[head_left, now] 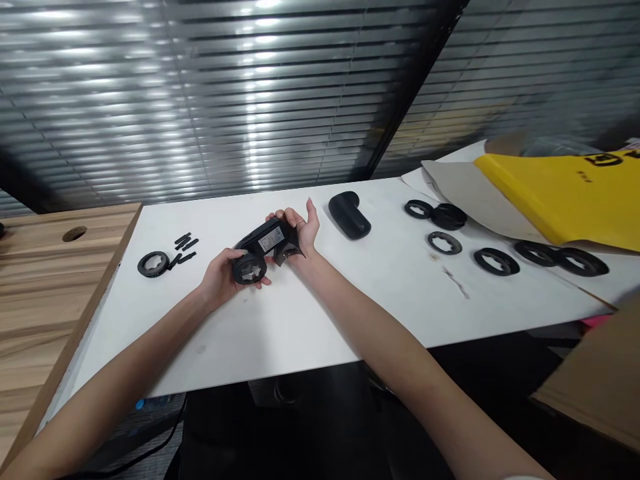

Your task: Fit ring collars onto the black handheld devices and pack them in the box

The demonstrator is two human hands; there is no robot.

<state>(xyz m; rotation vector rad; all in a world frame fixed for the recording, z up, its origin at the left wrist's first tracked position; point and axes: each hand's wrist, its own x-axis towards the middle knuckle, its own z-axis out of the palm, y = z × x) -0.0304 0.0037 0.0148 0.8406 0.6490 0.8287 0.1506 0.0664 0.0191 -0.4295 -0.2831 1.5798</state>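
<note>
Black plastic housing [263, 243] with white label and round mesh end, held over the left-centre of the white desk [320, 333]: left hand [220, 280] curled under the mesh end, right hand [300, 230] cupping the other end; black moulded grip [350, 215] near, toward the desk's far edge.

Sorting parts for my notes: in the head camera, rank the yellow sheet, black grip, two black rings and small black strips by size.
Yellow sheet, then black grip. The leftmost black ring and the front right black ring look alike, so unranked. Small black strips last.
</note>
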